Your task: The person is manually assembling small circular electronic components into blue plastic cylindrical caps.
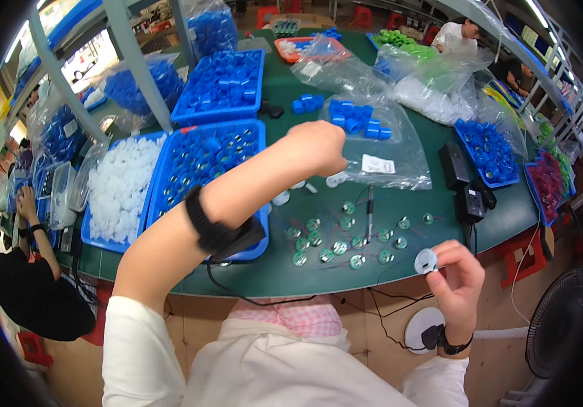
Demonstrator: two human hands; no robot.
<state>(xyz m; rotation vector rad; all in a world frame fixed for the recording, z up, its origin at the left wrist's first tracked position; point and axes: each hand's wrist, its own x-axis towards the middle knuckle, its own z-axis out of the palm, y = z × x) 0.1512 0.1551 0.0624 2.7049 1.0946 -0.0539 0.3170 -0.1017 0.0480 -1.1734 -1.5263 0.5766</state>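
At the near edge of the green counter [434, 146], toward four o'clock, the right hand [456, 278] holds a small white round disc [426, 260] pinched between thumb and fingertips, just off the counter's rim. A dark band [449, 342] sits on that wrist.

Up toward twelve o'clock from the disc, the left hand [318, 148] is raised over the middle of the counter, its fingers curled into a closed fist; whether anything lies inside that grip cannot be told. A black strap with a small black unit [220, 232] wraps the left forearm, and a thin cable trails from it.

Between the two hands, small round greenish parts [340, 245] with thin wires lie scattered on the counter, with a slim pen-like tool [370, 214] among them. Behind the left hand, at one o'clock, a clear plastic bag [390, 146] holds blue caps [356, 119]. At nine o'clock from the left hand, a blue tray [200, 163] holds rows of blue parts, and beside it another tray carries a heap of white pieces [120, 186]. Two black adapters [464, 183] rest at three o'clock. Another person in black [23, 285] sits at the far left edge.
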